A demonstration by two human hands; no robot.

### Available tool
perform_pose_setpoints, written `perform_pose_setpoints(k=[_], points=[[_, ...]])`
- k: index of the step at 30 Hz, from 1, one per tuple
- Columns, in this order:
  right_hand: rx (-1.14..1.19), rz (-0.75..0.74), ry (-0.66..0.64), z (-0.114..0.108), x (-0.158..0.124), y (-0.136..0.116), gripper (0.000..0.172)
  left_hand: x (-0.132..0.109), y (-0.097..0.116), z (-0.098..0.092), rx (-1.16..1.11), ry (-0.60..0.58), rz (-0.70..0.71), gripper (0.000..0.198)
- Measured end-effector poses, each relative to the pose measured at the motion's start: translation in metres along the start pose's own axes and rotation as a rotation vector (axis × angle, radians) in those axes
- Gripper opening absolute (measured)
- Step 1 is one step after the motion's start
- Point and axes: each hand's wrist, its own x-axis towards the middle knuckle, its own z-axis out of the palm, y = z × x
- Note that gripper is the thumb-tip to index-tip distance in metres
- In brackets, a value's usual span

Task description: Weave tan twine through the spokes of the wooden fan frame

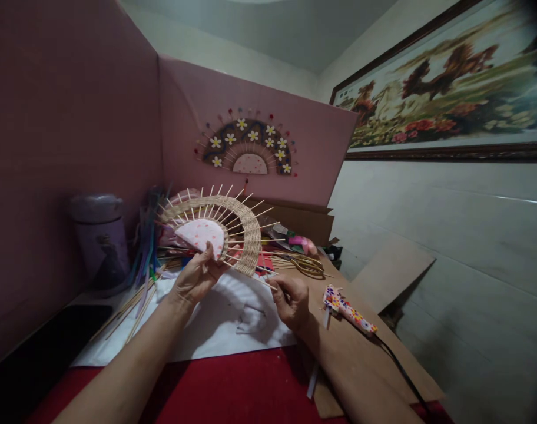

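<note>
My left hand (pixel 196 277) is closed on a half-round woven fan (pixel 239 227), pinching its pink dotted centre piece. The fan is held upright above the table, with thin wooden sticks radiating from the centre and tan cord woven between them. My right hand (pixel 290 300) hovers just right of the fan's lower edge, its fingers pinched on a thin strand or stick end that I cannot make out clearly.
A finished fan with white flowers (pixel 246 147) hangs on the pink partition. White paper (pixel 233 321) covers the red table. A colourful glue gun (pixel 348 310) lies on brown cardboard at right, with scissors (pixel 308 265) behind. A lilac jar (pixel 99 241), ribbons and loose sticks stand at left.
</note>
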Motion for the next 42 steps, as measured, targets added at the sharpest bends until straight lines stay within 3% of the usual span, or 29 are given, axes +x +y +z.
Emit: perform_pose_setpoints(k=[4, 10, 15, 17, 21, 25, 42], points=[[-0.016, -0.013, 0.044, 0.001, -0.003, 0.001, 0.009, 0.001, 0.001, -0.001, 0.034, -0.036, -0.001, 0.018], [0.120, 0.150, 0.152, 0.004, -0.006, 0.006, 0.022, 0.000, 0.002, 0.000, 0.026, 0.011, 0.014, 0.016], [-0.023, 0.045, 0.174, 0.003, -0.003, 0.001, 0.010, 0.001, 0.002, -0.003, 0.038, 0.080, 0.025, 0.019], [-0.078, -0.034, 0.137, 0.002, -0.001, -0.004, 0.002, 0.001, 0.002, -0.004, 0.057, 0.059, 0.015, 0.021], [-0.151, -0.177, 0.026, 0.001, 0.000, -0.012, 0.010, 0.001, 0.000, -0.005, 0.094, 0.035, 0.008, 0.022], [-0.207, -0.225, -0.112, 0.002, -0.001, -0.015, 0.009, 0.001, -0.003, -0.004, 0.098, -0.011, 0.001, 0.022], [-0.062, -0.062, -0.228, 0.012, -0.003, -0.003, 0.015, 0.000, -0.003, -0.005, 0.080, -0.047, -0.036, 0.019]])
